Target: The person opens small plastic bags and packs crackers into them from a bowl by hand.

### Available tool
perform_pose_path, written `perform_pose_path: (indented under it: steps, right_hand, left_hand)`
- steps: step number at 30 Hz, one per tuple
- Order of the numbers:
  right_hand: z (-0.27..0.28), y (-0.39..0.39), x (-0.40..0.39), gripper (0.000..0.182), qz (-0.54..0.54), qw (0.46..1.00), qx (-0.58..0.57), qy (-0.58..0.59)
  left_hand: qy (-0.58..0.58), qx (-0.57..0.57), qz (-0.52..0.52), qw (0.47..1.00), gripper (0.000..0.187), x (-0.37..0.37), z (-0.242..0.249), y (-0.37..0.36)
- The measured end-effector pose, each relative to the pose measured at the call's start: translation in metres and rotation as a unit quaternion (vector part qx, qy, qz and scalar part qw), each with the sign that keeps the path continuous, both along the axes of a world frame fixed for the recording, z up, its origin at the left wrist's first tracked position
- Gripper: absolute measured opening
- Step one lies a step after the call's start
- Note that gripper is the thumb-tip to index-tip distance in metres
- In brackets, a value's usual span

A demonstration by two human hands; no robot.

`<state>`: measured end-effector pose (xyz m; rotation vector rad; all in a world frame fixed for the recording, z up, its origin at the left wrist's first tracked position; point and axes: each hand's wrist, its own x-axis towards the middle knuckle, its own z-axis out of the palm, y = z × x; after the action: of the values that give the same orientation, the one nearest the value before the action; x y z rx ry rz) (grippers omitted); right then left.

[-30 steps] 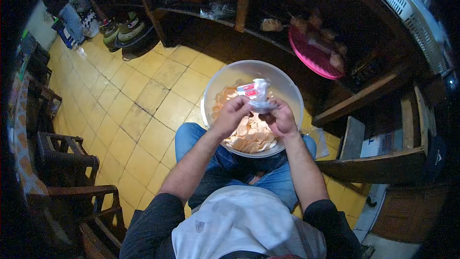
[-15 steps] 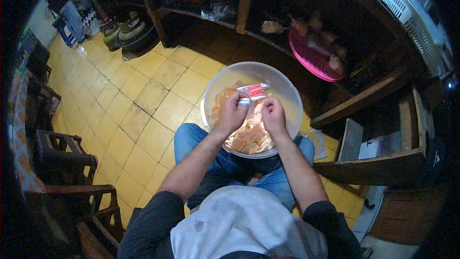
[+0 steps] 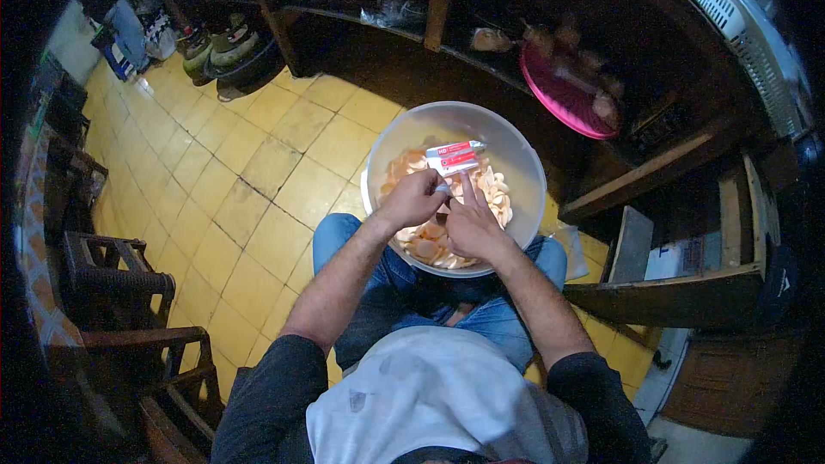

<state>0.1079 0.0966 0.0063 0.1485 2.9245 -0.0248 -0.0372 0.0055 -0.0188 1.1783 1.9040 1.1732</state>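
Note:
A round translucent tub stands at my lap, with pale orange, thin round chips in it. Among the chips, toward the far side, lies a red-and-white packet. My left hand is closed over the tub, fingers pinched, with a small whitish bit showing at the fingertips; I cannot tell what it is. Right beside it, my right hand has a finger or two stretched toward the packet and its other fingers bent near the left fingertips. Both hands are above the chips.
Dark wooden shelving runs along the far side and holds a pink basket. A wooden drawer-like box sits at right. Brown chairs stand at left on yellow tiles. Green gas cylinders are at back left.
My right hand has moved down and left, uncurling a finger or two toward the packet. The left hand has shifted slightly downward and stays closed. More of the packet shows.

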Motion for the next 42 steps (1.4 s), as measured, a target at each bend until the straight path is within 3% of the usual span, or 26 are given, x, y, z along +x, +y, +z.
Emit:
perform_pose_path:
  steps: [2,3,4,5,6,7,8,9,10,11,12,13,14,15,17,18,19,21,22,27,30,37,40,42]
  right_hand:
    - [-0.017,0.009,0.002,0.024,0.031,0.998,-0.017,0.047]
    - [-0.02,0.013,0.004,0.023,0.041,0.997,-0.023,0.062]
    - [-0.014,0.023,0.0,0.021,-0.01,0.965,-0.25,0.083]
    - [-0.011,0.029,-0.004,0.019,-0.061,0.878,-0.464,0.098]
    - [-0.012,0.032,-0.006,0.016,-0.136,0.755,-0.61,0.201]
    - [-0.016,0.054,-0.009,0.02,-0.138,0.678,-0.682,0.236]
    - [-0.028,0.081,-0.012,0.02,-0.175,0.739,-0.608,0.232]
    - [-0.024,0.092,-0.015,0.02,-0.175,0.739,-0.608,0.232]
    - [-0.018,0.099,-0.016,0.022,-0.18,0.859,-0.456,0.144]
    - [-0.013,0.105,-0.015,0.025,-0.178,0.941,-0.284,0.05]
    - [-0.03,0.116,-0.014,0.025,-0.179,0.941,-0.283,0.05]
    - [-0.064,0.13,-0.015,0.031,-0.098,0.97,-0.214,-0.066]
    - [-0.083,0.137,-0.017,0.036,-0.013,0.974,-0.139,-0.18]
    - [-0.079,0.132,-0.02,0.036,-0.01,0.974,-0.139,-0.18]
    - [-0.065,0.11,-0.026,0.046,-0.02,0.934,-0.187,-0.302]
    - [-0.067,0.11,-0.026,0.064,-0.006,0.928,-0.172,-0.33]
    - [-0.069,0.11,-0.021,0.064,-0.004,0.929,-0.17,-0.33]
    - [-0.072,0.108,-0.004,0.081,0.011,0.954,-0.161,-0.252]
    - [-0.037,0.096,-0.006,0.091,-0.013,0.932,-0.176,-0.316]
    - [-0.025,0.072,0.0,0.08,-0.047,0.938,-0.141,-0.312]
    - [-0.028,0.062,0.009,0.061,-0.035,0.949,-0.146,-0.279]
    - [-0.036,0.077,0.013,0.052,0.006,0.958,-0.187,-0.217]
    - [-0.019,0.074,0.016,0.05,-0.033,0.97,-0.206,-0.123]
    - [0.008,0.066,0.022,0.044,-0.249,0.894,-0.37,0.029]
  left_hand:
    - [0.053,-0.026,-0.016,0.998,0.017,0.0,-0.001,-0.001]
    - [-0.049,-0.013,0.005,0.999,0.016,0.0,0.002,-0.002]
    - [-0.151,0.0,0.026,0.988,0.014,0.0,0.002,-0.002]
    - [-0.153,-0.002,0.026,0.988,0.014,-0.003,-0.001,-0.002]
    - [-0.15,0.059,0.1,0.982,0.013,-0.008,-0.005,-0.001]
    - [-0.146,0.118,0.173,0.967,0.013,-0.012,-0.008,0.0]
    - [-0.262,0.142,0.208,0.932,0.011,-0.013,-0.004,0.0]
    - [-0.262,0.141,0.208,0.932,0.011,-0.015,-0.005,0.0]
    - [-0.275,0.167,0.211,0.923,0.01,-0.017,-0.007,-0.002]
    - [-0.288,0.192,0.214,0.913,0.011,-0.018,-0.008,-0.002]
    - [-0.302,0.202,0.216,0.906,0.013,-0.016,-0.004,-0.002]
    - [-0.303,0.202,0.215,0.906,0.013,-0.016,-0.002,-0.002]
    - [-0.297,0.211,0.214,0.906,0.013,-0.016,-0.001,-0.003]
    - [-0.291,0.22,0.214,0.906,0.013,-0.017,-0.001,-0.004]
    - [-0.293,0.209,0.214,0.908,0.011,-0.017,-0.002,-0.005]
    - [-0.294,0.202,0.209,0.91,0.01,-0.018,-0.002,-0.004]
    - [-0.293,0.204,0.211,0.91,0.01,-0.018,-0.002,-0.002]
    - [-0.304,0.193,0.198,0.912,0.012,-0.016,-0.003,-0.001]
    - [-0.305,0.193,0.195,0.912,0.012,-0.016,-0.005,-0.001]
    - [-0.386,0.208,0.179,0.881,0.018,-0.018,-0.008,-0.001]
    - [-0.391,0.215,0.182,0.876,0.019,-0.016,-0.007,-0.001]
    - [-0.373,0.186,0.181,0.891,0.021,-0.017,-0.011,0.0]
    - [-0.348,0.176,0.194,0.9,0.021,-0.017,-0.007,0.001]
    - [-0.322,0.148,0.193,0.915,0.022,-0.015,-0.005,0.001]
